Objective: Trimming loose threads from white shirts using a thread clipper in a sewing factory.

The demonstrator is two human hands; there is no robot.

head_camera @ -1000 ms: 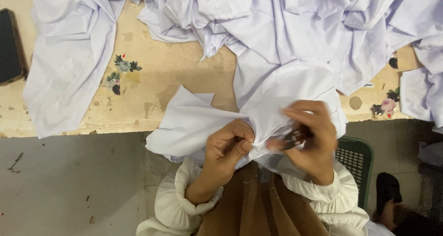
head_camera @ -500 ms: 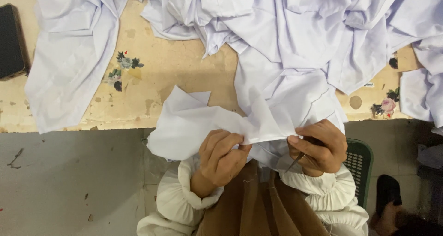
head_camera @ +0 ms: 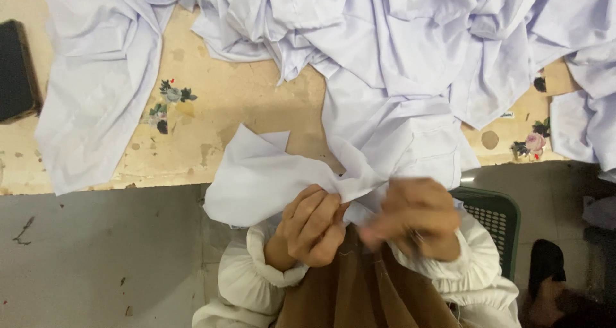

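Lower centre, left hand [head_camera: 313, 225]: fingers curled, pinching white garment [head_camera: 269, 174].
Right hand [head_camera: 414, 219]: blurred, touching the garment; grip unclear.
Upper frame: white clothes pile [head_camera: 410, 39] on table [head_camera: 237, 110].

worn tabletop with heaped cloth, floor below

a scuffed beige tabletop [head_camera: 244, 119] with small flower prints carries a pile of pale lilac-white garments [head_camera: 410, 39] and a flat black rectangular object [head_camera: 16, 71] at its left edge; a green plastic lattice stool [head_camera: 494, 219] stands on the grey concrete floor [head_camera: 96, 257].
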